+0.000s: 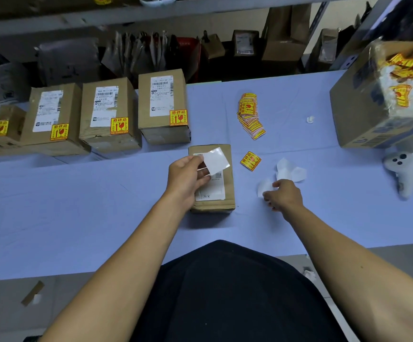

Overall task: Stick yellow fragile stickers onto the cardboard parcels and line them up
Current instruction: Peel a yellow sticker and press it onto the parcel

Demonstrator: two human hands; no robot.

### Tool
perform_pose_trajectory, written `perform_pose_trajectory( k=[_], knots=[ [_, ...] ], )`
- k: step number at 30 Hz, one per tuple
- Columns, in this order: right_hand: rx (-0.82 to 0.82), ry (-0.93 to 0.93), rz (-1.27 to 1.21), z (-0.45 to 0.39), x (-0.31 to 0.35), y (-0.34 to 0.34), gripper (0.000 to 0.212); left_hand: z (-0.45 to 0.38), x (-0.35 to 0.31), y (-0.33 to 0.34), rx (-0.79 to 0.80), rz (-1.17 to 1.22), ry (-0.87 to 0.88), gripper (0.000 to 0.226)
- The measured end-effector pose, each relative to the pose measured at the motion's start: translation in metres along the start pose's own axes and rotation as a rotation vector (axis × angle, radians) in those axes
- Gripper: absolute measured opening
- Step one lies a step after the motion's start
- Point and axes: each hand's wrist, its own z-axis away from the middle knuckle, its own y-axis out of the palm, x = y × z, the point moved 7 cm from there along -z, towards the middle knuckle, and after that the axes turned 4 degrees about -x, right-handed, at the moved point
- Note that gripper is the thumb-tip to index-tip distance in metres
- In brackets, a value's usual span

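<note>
Unstickered parcel (215,193) lies directly under left hand (188,178), which pinches a white square (215,161), likely a sticker seen from its back. Right hand (284,196), off to the side, pinches crumpled backing (264,187). Next: press sticker down, slide parcel up beside labelled row (162,107).

1. Your nearest cardboard parcel (221,191) lies flat on the table, white shipping label up, with no yellow sticker showing on it.
2. A white square sheet (214,161) is pinched above that parcel; only its blank side shows.
3. Four labelled parcels (106,114) stand side by side in a row along the far left, each with a yellow fragile sticker at its lower right corner.
4. One loose sticker (250,160) lies face up just right of the near parcel.
5. A fanned stack of stickers (249,115) lies farther back.
</note>
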Motion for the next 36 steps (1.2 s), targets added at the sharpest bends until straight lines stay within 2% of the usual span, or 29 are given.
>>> perform_pose_trajectory(
  k=[2,4,8,11,14,17,19,23,25,29,33,36],
  knots=[
    [-0.044,-0.068,0.12,0.006,0.006,-0.003,0.05,-0.001,0.001,-0.001,-0.002,-0.01,-0.007,0.017],
    [-0.122,-0.221,0.135,0.019,0.027,-0.005,0.05,-0.003,0.002,-0.003,-0.006,-0.018,-0.016,0.016],
    [-0.243,-0.825,0.184,0.067,0.095,0.005,0.048,-0.009,0.007,-0.004,-0.015,-0.012,-0.081,0.014],
    [-0.302,-1.177,0.313,0.103,0.125,0.021,0.042,-0.01,0.011,-0.008,-0.015,0.038,-0.158,0.013],
    [-0.411,-1.345,0.391,0.12,0.137,0.03,0.022,-0.007,0.013,-0.011,0.007,0.108,-0.204,0.011],
    [-0.424,-1.364,0.337,0.121,0.139,0.034,0.007,-0.007,0.016,-0.013,0.035,0.176,-0.241,0.011],
    [-0.335,-1.214,0.192,0.115,0.138,0.033,0.007,-0.008,0.02,-0.014,0.076,0.259,-0.303,0.012],
    [0.202,-0.367,-0.452,0.094,0.117,0.045,0.006,-0.004,0.025,-0.018,0.118,0.327,-0.395,0.012],
    [0.394,-0.111,-0.611,0.1,0.106,0.059,0.006,-0.001,0.028,-0.019,0.114,0.293,-0.394,0.013],
    [0.434,0.044,-0.661,0.102,0.091,0.068,0.011,-0.005,0.036,-0.028,0.04,0.363,-0.387,0.024],
    [0.505,0.251,-0.948,0.103,0.082,0.074,0.005,-0.006,0.042,-0.032,0.088,0.029,-0.273,0.018],
    [0.557,0.306,-1.067,0.104,0.082,0.077,0.005,0.003,0.04,-0.021,0.187,-0.07,-0.176,0.012]
  ],
)
